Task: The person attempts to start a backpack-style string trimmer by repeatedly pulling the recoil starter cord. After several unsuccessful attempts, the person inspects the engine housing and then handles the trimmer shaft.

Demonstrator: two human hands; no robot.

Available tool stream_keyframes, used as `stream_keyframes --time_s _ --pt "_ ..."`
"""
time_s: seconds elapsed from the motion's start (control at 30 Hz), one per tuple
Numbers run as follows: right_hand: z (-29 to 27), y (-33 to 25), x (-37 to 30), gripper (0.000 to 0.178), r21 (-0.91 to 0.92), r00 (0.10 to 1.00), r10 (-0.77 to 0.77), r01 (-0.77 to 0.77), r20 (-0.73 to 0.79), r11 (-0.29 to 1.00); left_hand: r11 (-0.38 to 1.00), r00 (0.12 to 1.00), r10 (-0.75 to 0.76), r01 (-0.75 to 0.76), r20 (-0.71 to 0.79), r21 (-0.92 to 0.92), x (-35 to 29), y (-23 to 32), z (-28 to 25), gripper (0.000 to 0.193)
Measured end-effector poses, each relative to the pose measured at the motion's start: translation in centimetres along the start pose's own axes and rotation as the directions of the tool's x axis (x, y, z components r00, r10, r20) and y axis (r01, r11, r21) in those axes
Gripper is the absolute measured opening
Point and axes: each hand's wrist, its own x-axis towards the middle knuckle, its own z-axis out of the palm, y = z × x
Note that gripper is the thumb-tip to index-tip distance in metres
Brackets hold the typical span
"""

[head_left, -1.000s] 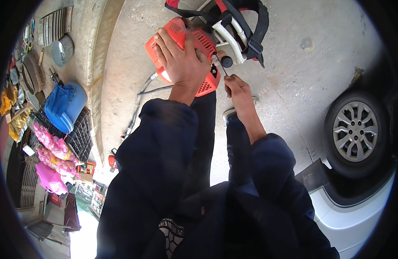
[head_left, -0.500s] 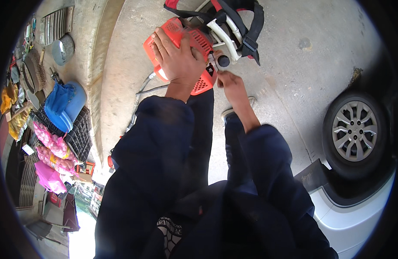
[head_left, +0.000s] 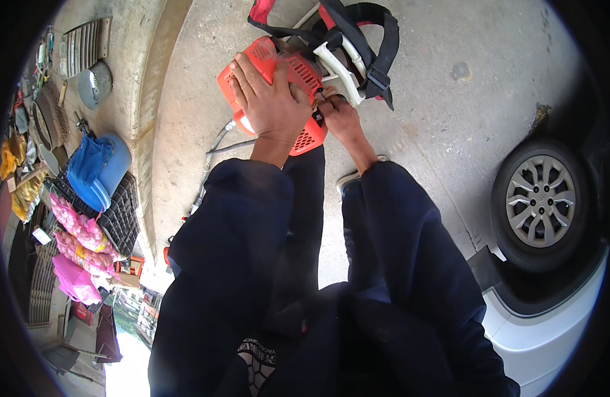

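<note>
An orange-red engine housing (head_left: 303, 71) with vent slots sits at the top middle, apparently part of a backpack-type power tool. My left hand (head_left: 275, 102) lies flat over it, fingers stretched out and pressing on the cover. At the housing's right side, my right hand (head_left: 340, 119) is closed with its fingertips against the engine; whatever they grip is too small and covered to make out. White frame tubes (head_left: 341, 73) and black-and-red straps (head_left: 377, 53) are attached beyond the hands. A grey hose (head_left: 209, 165) runs down from the housing's left.
A car wheel (head_left: 542, 200) and white car body (head_left: 543, 344) stand at the right. To the left, past a concrete ledge (head_left: 149, 99), are a blue tub (head_left: 113, 165), a black crate (head_left: 123, 218) and pink net bags (head_left: 86, 228). My shoe (head_left: 348, 180) rests on the concrete floor.
My right hand has moved up and left, in against the engine, from a spot just off its side where a thin dark piece showed between them. The left hand stays on the housing.
</note>
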Motion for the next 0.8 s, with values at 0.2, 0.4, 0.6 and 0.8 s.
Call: stream_keyframes --time_s 0.2,0.4,0.6,0.8 --pt "-5.1 0.2 -9.6 0.026 0.078 0.986 0.102 -0.112 0.129 0.991 1.0 1.0 -0.001 0.001 0.012 0.0 -0.1 0.1 0.0 0.045" --pt "-4.5 0.2 -6.4 0.024 0.244 0.989 -0.055 0.02 0.136 0.969 1.0 1.0 -0.007 0.007 0.016 0.0 -0.2 0.3 -0.1 0.045" --pt "1.7 1.0 4.0 0.027 0.038 0.997 -0.074 0.073 0.024 0.997 1.0 1.0 -0.005 0.004 0.024 0.012 0.0 0.3 -0.1 0.046" --pt "-11.7 -7.3 -23.0 0.038 -0.026 0.968 0.081 -0.077 0.239 0.997 1.0 1.0 -0.013 0.013 -0.02 -0.002 -0.3 0.1 0.0 0.045"
